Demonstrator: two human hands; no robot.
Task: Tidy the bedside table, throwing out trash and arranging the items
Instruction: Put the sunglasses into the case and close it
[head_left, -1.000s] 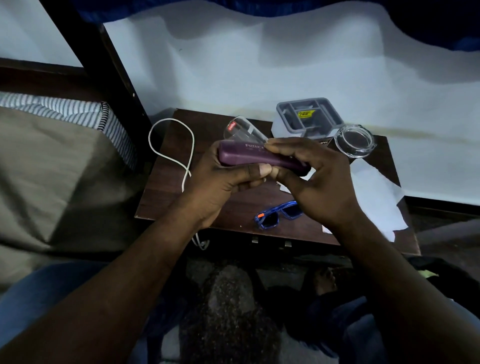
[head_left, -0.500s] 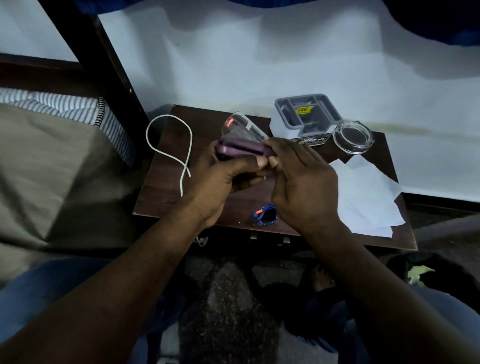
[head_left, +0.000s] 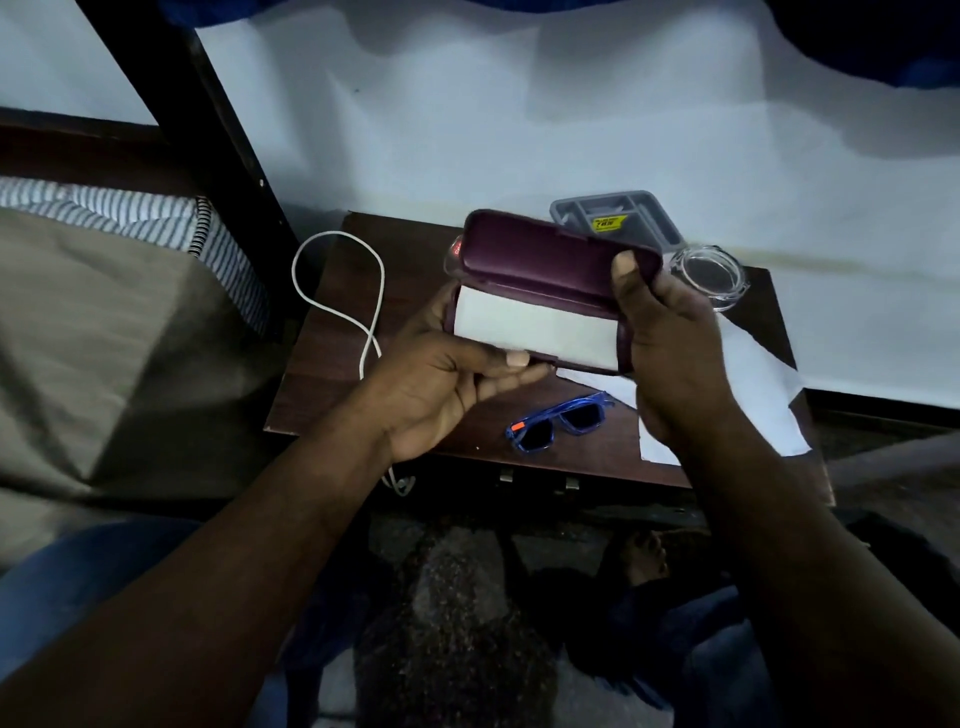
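A purple glasses case (head_left: 550, 260) is held above the brown bedside table (head_left: 322, 384) with its lid swung up. A pale cloth (head_left: 535, 332) lies inside its lower half. My left hand (head_left: 441, 384) grips the case's front edge from the left, thumb on the rim. My right hand (head_left: 670, 343) holds the right end, thumb pressed inside the raised lid. Blue sunglasses (head_left: 558, 423) lie folded on the table just below the case. A clear tumbler (head_left: 454, 254) on its side is mostly hidden behind the case.
A white cable (head_left: 363, 291) loops over the table's left part. At the back stand a grey compartment box (head_left: 618, 221) with a yellow label and a clear glass lid (head_left: 709, 275). White paper (head_left: 753, 405) covers the right side. A bed (head_left: 104, 322) lies to the left.
The case was closed between both hands a second ago; now its lid stands open, showing the pale cloth inside. My right thumb has moved onto the lid.
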